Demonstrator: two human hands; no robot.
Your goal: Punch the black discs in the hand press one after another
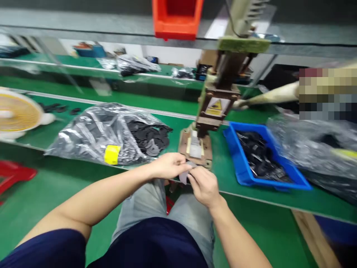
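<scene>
Between my two hands is a small flat grey piece (183, 176), its exact kind too blurred to tell. My left hand (169, 165) pinches it from the left, thumb on top. From the right, the fingers of my right hand (204, 183) close on its other side. Both hands are just in front of a hand press (217, 106), at the bench's front edge. A pale metal block (196, 147) sits on the press base. Left of my hands, a clear plastic bag (92, 134) spills dark flat pieces (152, 137) onto the bench.
A blue tray (242, 175) of black parts stands right of the press, with another plastic bag (315, 149) beyond it. A round fan (19, 113) lies at far left. An orange bin (178, 31) hangs overhead. The press lever (273, 95) sticks out rightward.
</scene>
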